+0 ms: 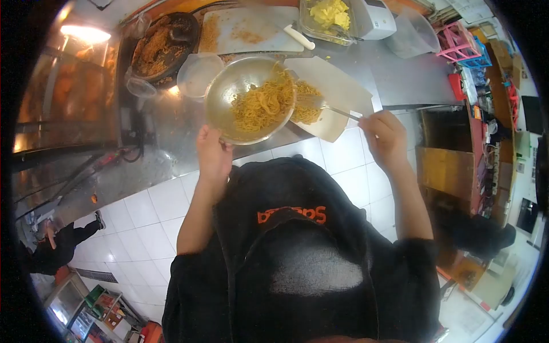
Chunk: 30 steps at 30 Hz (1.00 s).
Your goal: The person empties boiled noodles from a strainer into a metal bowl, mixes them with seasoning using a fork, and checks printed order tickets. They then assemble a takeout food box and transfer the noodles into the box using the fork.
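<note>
My left hand point(214, 150) grips the near rim of a steel mixing bowl point(220, 94), which tilts to the right. Brown noodles point(263, 106) fill its right side. Some of the noodles lie in an open cardboard takeaway box point(337, 86) beside the bowl, under its right rim. My right hand point(384, 137) is closed round the handle of a fork point(343, 112). The fork's head reaches into the noodles at the bowl's edge, where its tips are hard to make out.
Behind the bowl are a dark pan of brown crumbs point(157, 51), a cutting board point(257, 34) with a white-handled knife point(300, 37), and a container of yellow food point(330, 17). A clear plastic lid point(197, 74) touches the bowl's left. Another person point(63, 243) is at far left.
</note>
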Available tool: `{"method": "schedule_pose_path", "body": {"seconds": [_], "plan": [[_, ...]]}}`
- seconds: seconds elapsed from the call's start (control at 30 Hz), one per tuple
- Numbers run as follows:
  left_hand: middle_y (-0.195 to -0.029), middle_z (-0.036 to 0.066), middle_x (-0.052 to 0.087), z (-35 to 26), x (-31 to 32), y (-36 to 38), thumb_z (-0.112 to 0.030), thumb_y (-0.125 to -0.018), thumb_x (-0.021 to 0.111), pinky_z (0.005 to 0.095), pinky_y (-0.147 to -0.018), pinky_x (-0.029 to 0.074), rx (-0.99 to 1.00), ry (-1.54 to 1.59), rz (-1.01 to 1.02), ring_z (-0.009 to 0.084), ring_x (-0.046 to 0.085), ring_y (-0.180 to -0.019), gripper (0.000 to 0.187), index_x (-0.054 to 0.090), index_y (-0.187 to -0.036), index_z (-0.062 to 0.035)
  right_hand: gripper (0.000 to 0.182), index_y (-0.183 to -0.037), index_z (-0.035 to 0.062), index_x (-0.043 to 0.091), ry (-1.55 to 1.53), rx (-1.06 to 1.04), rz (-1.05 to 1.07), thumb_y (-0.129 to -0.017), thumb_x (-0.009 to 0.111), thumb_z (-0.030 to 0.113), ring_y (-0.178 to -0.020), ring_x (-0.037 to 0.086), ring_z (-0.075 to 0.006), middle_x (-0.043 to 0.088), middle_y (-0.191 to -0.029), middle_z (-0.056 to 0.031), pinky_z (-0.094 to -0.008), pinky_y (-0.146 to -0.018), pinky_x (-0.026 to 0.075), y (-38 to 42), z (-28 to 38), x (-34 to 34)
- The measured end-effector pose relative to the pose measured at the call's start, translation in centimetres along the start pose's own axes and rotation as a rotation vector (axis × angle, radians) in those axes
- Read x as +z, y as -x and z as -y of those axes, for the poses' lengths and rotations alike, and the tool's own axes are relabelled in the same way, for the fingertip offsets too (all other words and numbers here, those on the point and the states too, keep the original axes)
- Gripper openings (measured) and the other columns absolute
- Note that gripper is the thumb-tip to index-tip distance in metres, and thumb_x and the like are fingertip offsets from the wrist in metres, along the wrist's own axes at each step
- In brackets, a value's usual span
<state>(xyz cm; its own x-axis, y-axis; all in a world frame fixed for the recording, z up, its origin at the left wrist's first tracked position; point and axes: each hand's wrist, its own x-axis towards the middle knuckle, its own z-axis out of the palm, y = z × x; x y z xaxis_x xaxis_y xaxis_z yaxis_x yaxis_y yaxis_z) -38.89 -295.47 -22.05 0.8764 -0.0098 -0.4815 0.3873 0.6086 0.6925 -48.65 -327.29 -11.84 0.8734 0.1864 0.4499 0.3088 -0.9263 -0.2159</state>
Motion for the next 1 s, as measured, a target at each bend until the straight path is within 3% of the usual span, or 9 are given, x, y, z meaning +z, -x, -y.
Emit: {"method": "schedule_pose_path", "body": {"seconds": [0.1,0.2,0.3,0.4,0.57,0.67,0.7,0.93,1.0], "plan": [[-0.068,0.001,0.055,-0.6,-0.8,-0.5,0.003,-0.083,0.048,0.0221,-0.043,0.035,0.067,-0.054,0.054,0.0074,0.045,-0.048,0.017,0.045,-0.074,-0.0106,0.003,-0.077,0.0039,0.065,-0.218,0.451,-0.025,-0.079,0.066,0.006,-0.062,0.060,-0.0263,0.062,-0.074,-0.0097,-0.0337,-0.057,0.049,2.0,-0.3,-0.6],[-0.067,0.001,0.055,-1.2,1.0,-0.6,0.005,-0.082,0.047,0.0211,-0.043,0.035,0.182,-0.149,0.106,0.0068,0.045,-0.049,0.017,0.045,-0.074,-0.0100,0.007,-0.078,0.0039,0.066,-0.155,0.603,0.060,-0.079,0.066,0.011,-0.065,0.061,-0.0286,0.064,-0.075,-0.0128,-0.0359,-0.059,0.049,3.0,-0.4,-0.1],[-0.066,0.001,0.055,-0.9,2.5,-0.4,0.007,-0.082,0.047,0.0209,-0.044,0.037,0.245,-0.234,0.158,0.0062,0.046,-0.049,0.019,0.045,-0.074,-0.0097,0.018,-0.077,0.0055,0.065,-0.209,0.721,0.368,-0.081,0.061,0.022,-0.073,0.062,-0.0350,0.064,-0.073,-0.0160,-0.0444,-0.066,0.049,3.4,0.3,2.0],[-0.065,0.002,0.055,-0.6,2.7,0.3,0.008,-0.081,0.045,0.0208,-0.047,0.040,0.231,-0.314,0.225,0.0063,0.047,-0.051,0.019,0.044,-0.073,-0.0092,0.019,-0.078,0.0049,0.066,-0.253,0.807,0.335,-0.082,0.059,0.022,-0.075,0.062,-0.0354,0.064,-0.075,-0.0177,-0.0456,-0.068,0.050,1.6,1.3,3.7],[-0.063,0.001,0.053,-0.2,2.3,1.0,0.008,-0.082,0.045,0.0208,-0.044,0.036,0.205,-0.417,0.187,0.0055,0.044,-0.049,0.019,0.043,-0.073,-0.0097,0.018,-0.081,0.0017,0.065,-0.278,0.786,0.061,-0.083,0.062,0.019,-0.066,0.062,-0.0314,0.063,-0.072,-0.0162,-0.0394,-0.061,0.048,0.3,-0.4,4.2],[-0.060,0.000,0.050,0.1,1.0,0.6,0.006,-0.083,0.046,0.0211,-0.041,0.031,0.169,-0.504,0.157,0.0046,0.040,-0.046,0.019,0.043,-0.074,-0.0102,0.021,-0.077,0.0026,0.065,-0.352,0.827,0.053,-0.083,0.060,0.022,-0.069,0.063,-0.0350,0.064,-0.072,-0.0175,-0.0426,-0.065,0.050,0.1,-0.8,3.0],[-0.060,0.000,0.050,0.4,0.6,0.8,0.006,-0.083,0.046,0.0211,-0.041,0.031,0.176,-0.499,0.149,0.0046,0.040,-0.046,0.019,0.043,-0.074,-0.0102,0.020,-0.077,0.0027,0.065,-0.335,0.863,0.087,-0.083,0.061,0.022,-0.069,0.063,-0.0326,0.065,-0.074,-0.0165,-0.0410,-0.065,0.049,0.1,-0.5,2.4],[-0.061,0.000,0.048,1.3,1.3,1.6,0.004,-0.083,0.048,0.0215,-0.041,0.028,0.166,-0.396,0.093,0.0053,0.038,-0.047,0.019,0.042,-0.074,-0.0112,0.016,-0.080,0.0031,0.066,-0.320,0.678,-0.072,-0.080,0.063,0.019,-0.060,0.061,-0.0309,0.063,-0.067,-0.0151,-0.0385,-0.057,0.048,-2.3,-0.1,-1.2],[-0.061,0.000,0.049,1.6,1.2,1.6,0.004,-0.083,0.048,0.0217,-0.042,0.029,0.163,-0.417,0.082,0.0056,0.039,-0.047,0.019,0.042,-0.074,-0.0113,0.016,-0.080,0.0030,0.066,-0.309,0.692,-0.031,-0.080,0.064,0.019,-0.059,0.061,-0.0307,0.063,-0.066,-0.0149,-0.0375,-0.056,0.048,-4.1,1.0,-4.1]]}}
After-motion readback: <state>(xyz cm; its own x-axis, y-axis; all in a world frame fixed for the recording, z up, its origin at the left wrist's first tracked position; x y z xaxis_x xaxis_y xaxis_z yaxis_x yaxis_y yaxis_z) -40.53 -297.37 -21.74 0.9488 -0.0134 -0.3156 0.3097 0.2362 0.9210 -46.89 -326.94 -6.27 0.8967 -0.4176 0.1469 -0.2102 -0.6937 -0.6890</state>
